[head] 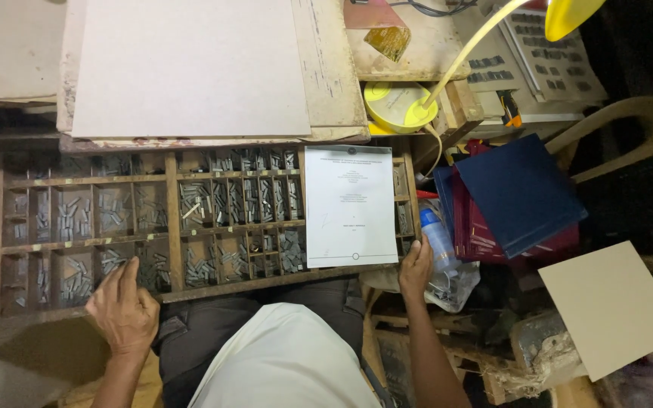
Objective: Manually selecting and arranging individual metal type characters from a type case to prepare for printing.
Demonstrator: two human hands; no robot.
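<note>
Wooden compartmented type case (pixel 168 227), filled with small grey metal type pieces (pixel 77 219): 2 hands set far apart. Left hand (pixel 122 310) reaches its fingers into a lower-left compartment; right hand (pixel 416 268) grips the case's right edge, beside a white printed sheet (pixel 351 205).

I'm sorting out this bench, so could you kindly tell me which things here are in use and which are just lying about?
In use:
- wooden type tray, left hand reaching into it
- metal type pieces
- printed sheet, right hand at its corner

Lying about:
- yellow lamp
- blue folders
- plastic bottle
- grey boards
</note>
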